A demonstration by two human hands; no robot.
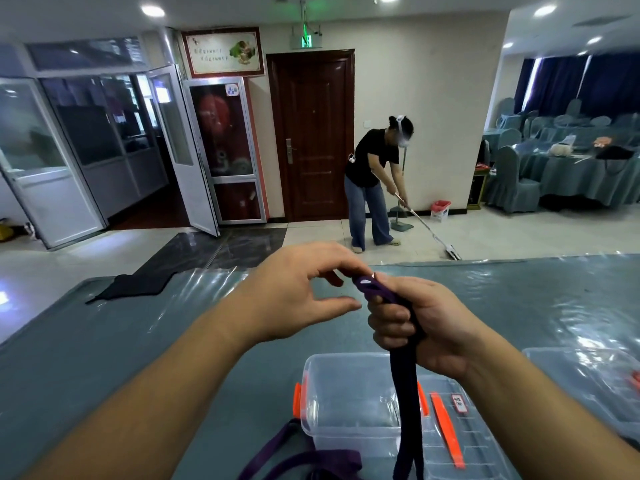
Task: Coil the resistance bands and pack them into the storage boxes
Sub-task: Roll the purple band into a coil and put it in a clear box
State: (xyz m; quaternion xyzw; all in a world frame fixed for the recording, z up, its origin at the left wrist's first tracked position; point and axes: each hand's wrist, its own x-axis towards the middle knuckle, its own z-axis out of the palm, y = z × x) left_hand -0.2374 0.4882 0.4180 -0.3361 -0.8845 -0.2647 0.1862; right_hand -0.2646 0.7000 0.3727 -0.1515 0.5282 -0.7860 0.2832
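At six o'clock an open clear storage box [349, 410] sits on the table [104, 341]. Above it, the right hand [419, 327] grips the purple resistance band [405, 393], hanging down; at eleven o'clock the left hand [298, 289] hovers, fingers relaxed, perhaps touching the band's tip. Beyond, at twelve o'clock, a person [374, 181] mops.

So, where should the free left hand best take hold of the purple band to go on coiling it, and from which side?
Probably the folded purple resistance band end sticking up above the right hand. The left hand could pinch it from the left, where that loop is bare; lower down, the right hand's fingers wrap the band and it hangs slack.
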